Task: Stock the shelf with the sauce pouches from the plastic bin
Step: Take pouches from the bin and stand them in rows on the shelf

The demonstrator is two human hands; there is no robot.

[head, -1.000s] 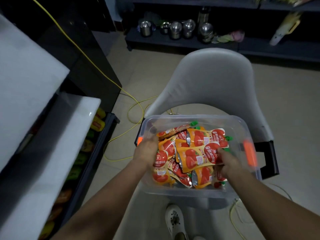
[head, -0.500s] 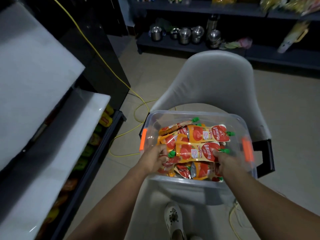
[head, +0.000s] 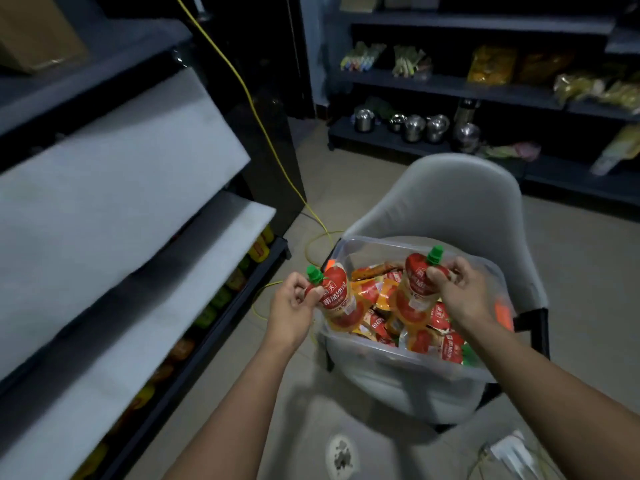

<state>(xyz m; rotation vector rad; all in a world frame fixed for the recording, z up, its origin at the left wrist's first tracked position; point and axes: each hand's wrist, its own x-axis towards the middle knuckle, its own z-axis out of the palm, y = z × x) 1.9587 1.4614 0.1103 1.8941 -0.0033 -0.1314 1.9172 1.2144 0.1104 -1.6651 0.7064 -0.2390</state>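
Observation:
A clear plastic bin (head: 398,362) with orange latches rests on a grey chair and holds several red and orange sauce pouches (head: 377,320) with green caps. My left hand (head: 294,306) grips one pouch (head: 337,299) by its top, upright, over the bin's left edge. My right hand (head: 457,292) holds a second pouch (head: 415,289) by its neck above the bin's middle. The shelf unit (head: 114,237) with pale shelf boards rises at the left.
The grey chair (head: 446,209) stands under the bin. A yellow cable (head: 277,161) runs down and across the floor. The lowest left shelf (head: 221,299) carries packaged goods. Dark shelves (head: 450,88) with steel pots and bags line the back wall. My shoe (head: 341,455) is below.
Both hands were down in the bin among the pouches; now each has lifted one pouch out, upright. The view has tilted upward, showing more of the shelves.

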